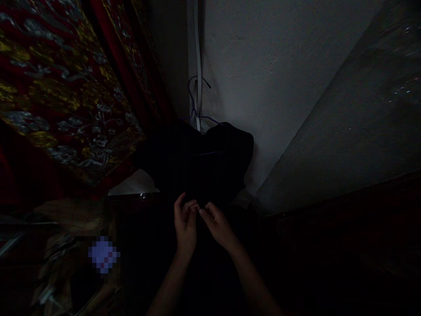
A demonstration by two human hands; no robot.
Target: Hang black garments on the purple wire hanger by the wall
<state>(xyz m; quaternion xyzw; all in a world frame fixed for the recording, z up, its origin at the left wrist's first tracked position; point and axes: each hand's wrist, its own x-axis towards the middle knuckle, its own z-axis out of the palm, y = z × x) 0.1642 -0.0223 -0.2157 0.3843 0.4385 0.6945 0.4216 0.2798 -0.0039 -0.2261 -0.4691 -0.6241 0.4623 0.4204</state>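
A black garment (pixel 210 162) hangs on a purple wire hanger (pixel 194 105) against the wall in very dim light. My left hand (pixel 186 221) and my right hand (pixel 217 226) meet at the garment's lower front, fingertips touching. Both hands have fingers curled in a pinch on the dark cloth. What exactly sits between the fingertips is too dark to make out.
A red cloth with gold and silver embroidery (pixel 66 87) hangs at the upper left. A pale wall (pixel 263 66) and a white pipe (pixel 197 52) stand behind the garment. A grey slanted surface (pixel 345 131) fills the right. Cluttered papers (pixel 66 245) lie lower left.
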